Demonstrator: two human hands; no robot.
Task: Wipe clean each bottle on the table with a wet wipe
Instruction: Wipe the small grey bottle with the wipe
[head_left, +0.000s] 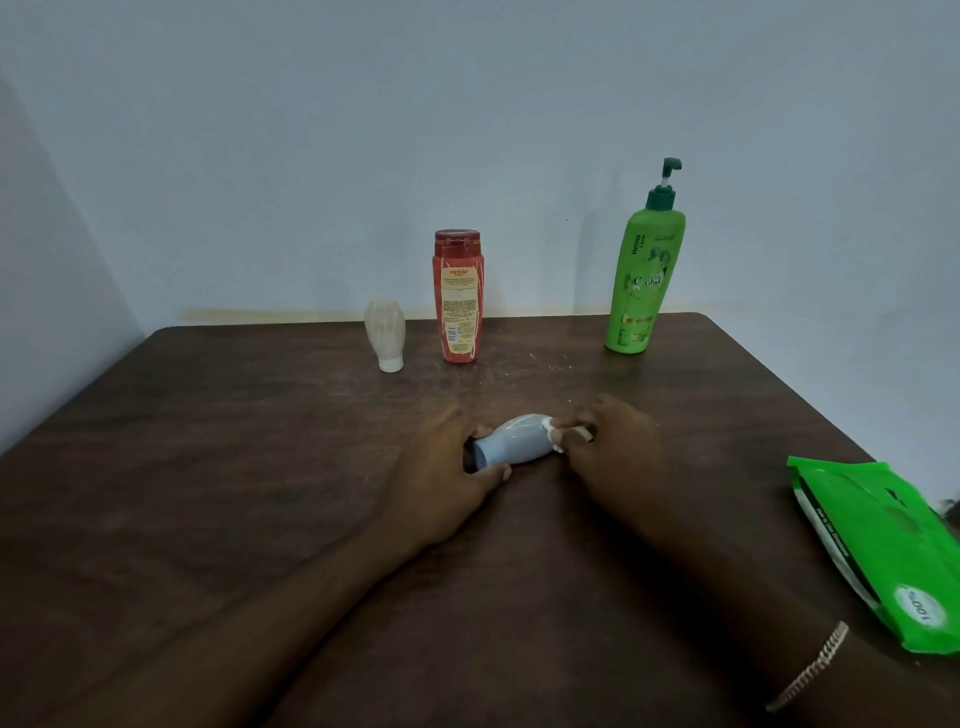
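A small pale blue-white bottle (514, 441) lies on its side just above the dark wooden table (208, 467), held between both hands. My left hand (447, 483) grips its cap end. My right hand (613, 452) presses a crumpled white wet wipe (563, 435) against its rounded end. Three more bottles stand at the back: a cream squeeze bottle (385, 332) on its cap, a red bottle (458, 296) and a tall green pump bottle (647, 275).
A green wet wipe pack (883, 545) lies at the table's right edge. A pale wall runs close behind the bottles and along the left. Small white specks dot the tabletop near the red bottle.
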